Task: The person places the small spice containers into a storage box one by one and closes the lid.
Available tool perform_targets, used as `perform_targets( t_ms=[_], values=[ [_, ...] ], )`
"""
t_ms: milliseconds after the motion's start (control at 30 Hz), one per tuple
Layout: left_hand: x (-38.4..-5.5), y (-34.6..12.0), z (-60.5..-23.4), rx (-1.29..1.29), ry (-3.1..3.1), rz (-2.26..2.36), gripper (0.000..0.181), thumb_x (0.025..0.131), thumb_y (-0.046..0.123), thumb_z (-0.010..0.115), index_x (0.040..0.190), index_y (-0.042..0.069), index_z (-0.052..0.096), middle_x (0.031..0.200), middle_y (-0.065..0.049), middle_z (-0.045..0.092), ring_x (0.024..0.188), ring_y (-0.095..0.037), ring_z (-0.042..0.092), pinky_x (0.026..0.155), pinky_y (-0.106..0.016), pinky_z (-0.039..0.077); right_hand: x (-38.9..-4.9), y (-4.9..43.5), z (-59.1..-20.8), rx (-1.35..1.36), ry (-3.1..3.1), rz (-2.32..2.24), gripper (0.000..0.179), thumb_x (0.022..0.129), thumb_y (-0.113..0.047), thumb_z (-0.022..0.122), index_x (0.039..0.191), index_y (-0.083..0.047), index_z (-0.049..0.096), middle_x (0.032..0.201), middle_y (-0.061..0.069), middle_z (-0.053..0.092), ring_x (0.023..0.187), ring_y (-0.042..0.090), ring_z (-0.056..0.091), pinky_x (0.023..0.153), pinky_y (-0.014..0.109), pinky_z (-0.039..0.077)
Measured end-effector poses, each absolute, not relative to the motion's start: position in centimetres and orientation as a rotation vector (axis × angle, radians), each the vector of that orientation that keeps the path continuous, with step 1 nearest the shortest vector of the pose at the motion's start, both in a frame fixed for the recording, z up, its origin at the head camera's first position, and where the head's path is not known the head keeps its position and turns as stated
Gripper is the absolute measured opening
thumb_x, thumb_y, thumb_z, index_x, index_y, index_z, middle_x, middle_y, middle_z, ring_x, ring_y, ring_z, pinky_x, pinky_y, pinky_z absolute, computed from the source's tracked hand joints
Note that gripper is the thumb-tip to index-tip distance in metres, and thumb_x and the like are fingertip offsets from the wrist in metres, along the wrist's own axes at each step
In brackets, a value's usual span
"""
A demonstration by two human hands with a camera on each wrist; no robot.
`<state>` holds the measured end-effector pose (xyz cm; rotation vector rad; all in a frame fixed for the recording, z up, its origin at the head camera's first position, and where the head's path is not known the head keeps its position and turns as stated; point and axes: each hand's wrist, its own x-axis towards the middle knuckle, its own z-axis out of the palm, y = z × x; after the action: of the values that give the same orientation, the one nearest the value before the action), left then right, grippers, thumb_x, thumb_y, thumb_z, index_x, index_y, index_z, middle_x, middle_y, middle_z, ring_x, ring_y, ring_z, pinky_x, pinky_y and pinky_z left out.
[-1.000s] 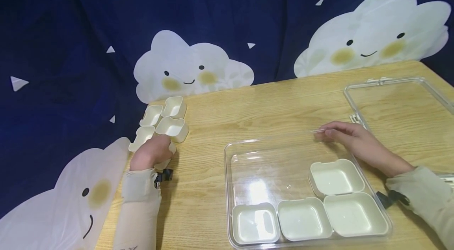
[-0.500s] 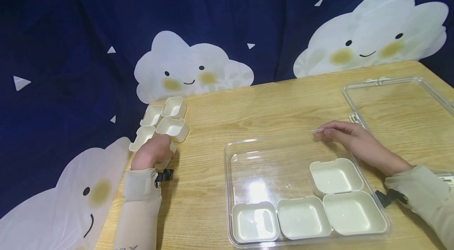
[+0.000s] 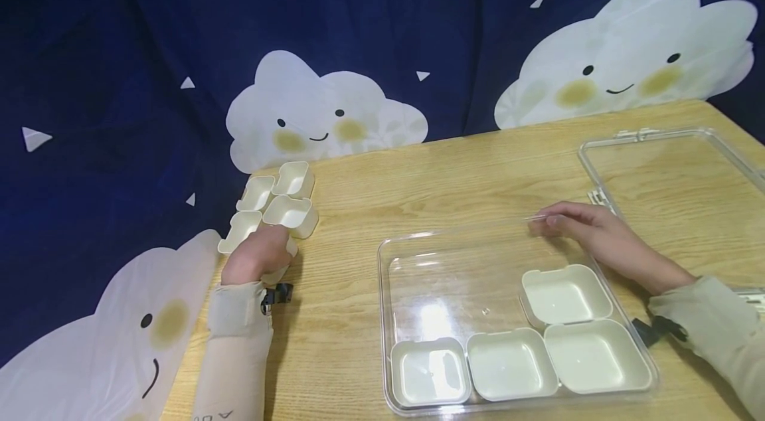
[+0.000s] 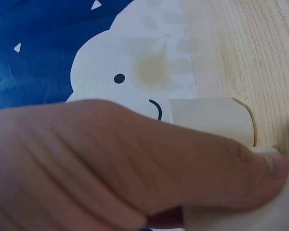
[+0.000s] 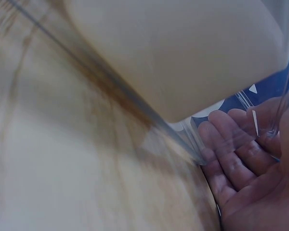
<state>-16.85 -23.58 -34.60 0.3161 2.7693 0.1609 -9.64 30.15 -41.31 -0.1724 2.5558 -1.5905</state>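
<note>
At the table's left edge, my left hand [image 3: 255, 255] pinches a small cream plastic bin [image 4: 245, 216], its thumb [image 4: 250, 178] lying along the bin's wall. The hand covers most of this bin in the head view. Several more cream bins [image 3: 291, 214] stand upright just beyond it, grouped together. My right hand [image 3: 603, 245] holds the far right corner of a clear plastic box [image 3: 384, 301], with fingers [image 5: 226, 144] around the outside of the corner. Inside the box, cream bins [image 3: 512, 368] line the near side, and another bin [image 3: 566, 296] sits at the right.
A clear lid-like frame [image 3: 657, 135] with white clips lies on the wooden table [image 3: 418, 182] at the right. A dark blue curtain with cloud prints [image 3: 323, 112] hangs along the back and left edges.
</note>
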Motion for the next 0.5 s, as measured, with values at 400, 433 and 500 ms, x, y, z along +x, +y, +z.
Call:
perform_targets(
  t_ms=[400,433,500],
  values=[
    [-16.88,-23.52,-34.46,0.321,2.758,0.133,0.002,0.081,0.002,0.062,0.082,0.003,0.061,0.08,-0.01,0.055,0.075,-0.026,0.054,0.066,-0.034,0.043,-9.7,30.23,-41.32,-0.169,2.565,-1.561,0.034,0.11,-0.033,0.049,0.13,-0.011,0.066,0.121,-0.005,0.078,0.107,0.001,0.072,0.092,0.009,0.05],
    [-16.88,-23.52,-34.46,0.32,2.758,0.133,0.003,0.081,0.001,0.062,0.084,0.002,0.061,0.082,-0.011,0.056,0.076,-0.027,0.054,0.067,-0.034,0.044,-9.71,30.24,-41.32,-0.17,2.562,-1.563,0.034,0.11,-0.033,0.049,0.13,-0.011,0.066,0.122,-0.005,0.078,0.108,0.001,0.072,0.092,0.01,0.051],
    [-16.87,-23.52,-34.44,0.317,2.757,0.138,0.008,0.081,0.001,0.062,0.089,0.001,0.062,0.084,-0.013,0.057,0.078,-0.027,0.055,0.069,-0.035,0.045,-9.74,30.25,-41.34,-0.174,2.555,-1.568,0.034,0.11,-0.032,0.049,0.13,-0.011,0.066,0.122,-0.004,0.077,0.108,0.002,0.073,0.092,0.01,0.051]
  ],
)
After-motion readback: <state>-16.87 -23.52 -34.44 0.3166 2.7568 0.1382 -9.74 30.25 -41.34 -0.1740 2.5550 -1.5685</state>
